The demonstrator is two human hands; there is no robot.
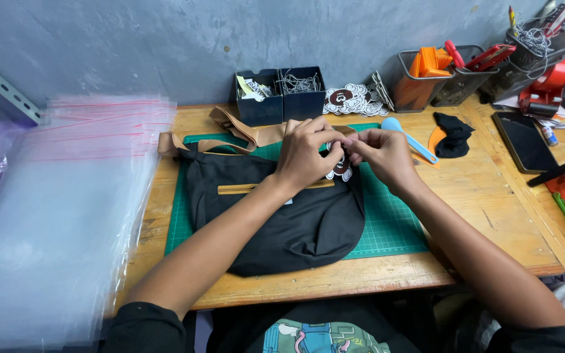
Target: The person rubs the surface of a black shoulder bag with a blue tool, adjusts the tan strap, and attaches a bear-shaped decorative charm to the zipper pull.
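The wooden table (465,216) carries a green cutting mat (387,222), and a thick stack of clear plastic bags (67,216) leans over its left edge. On the mat lies a black bag (295,222) with a tan strap (240,134) looped behind it and a tan zip strip across its front. Both hands meet at the bag's upper right edge. The left hand (305,153) is curled shut, pinching a round brown-and-white tag (341,165) against the bag. The right hand (380,153) is also pinched narrow, fingertips touching the top of the tag; what sits between them is too small to tell, though it looks like a thin fastener.

More tags of the same kind (351,98) are fanned out at the back beside two dark boxes (281,95), one of which holds thin wire ties. A blue spoon-shaped tool (410,137) lies just right of the hands.

To do this well, I judge the left hand should keep the tag flat and steady while the right works the fine piece with fingertips only, close to the bag's edge, without tugging the fabric
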